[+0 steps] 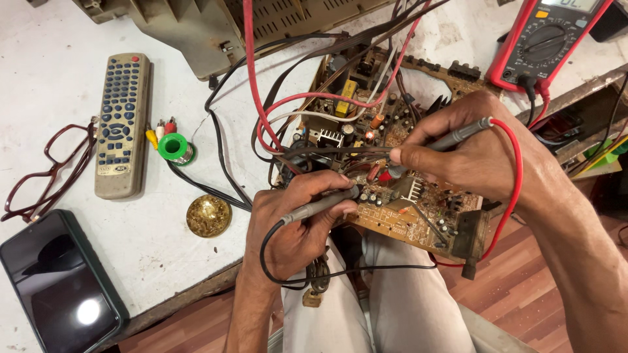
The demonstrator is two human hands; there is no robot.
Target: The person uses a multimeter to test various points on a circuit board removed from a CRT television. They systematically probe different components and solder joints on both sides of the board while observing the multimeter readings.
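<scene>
So we've got a scuffed white workbench (85,274) with a chipped front edge, and reddish wood-plank flooring (523,287) showing below it on the right. Far left on the bench there's a black phone (55,284) lying face up, with a pair of dark red glasses (46,173) just above it. Next over is a grey remote (122,124) lying lengthwise, then a green solder spool (174,147) beside some red, white and yellow plugs (160,129), and a round brass tin (209,216) nearer the edge. Up top sits the beige casing (190,26) of some opened-up appliance.

Moving to the middle, the brown circuit board (392,196) hangs off the bench edge over our lap, tangled in red and black wires. Our left hand (297,225) is curled closed around the black-lead probe (320,204), pinched between thumb and fingers, its tip resting on the board's near-left part right by the fingertips. Our right hand (464,147) pinches the red-lead probe (451,138) pen-style, fingers shut on it, tip down among the components mid-board, just beside that hand's thumb. So the board sits directly under and between both hands.

Far right, top corner, there's a red-cased multimeter (546,39) with both leads plugged in.
</scene>
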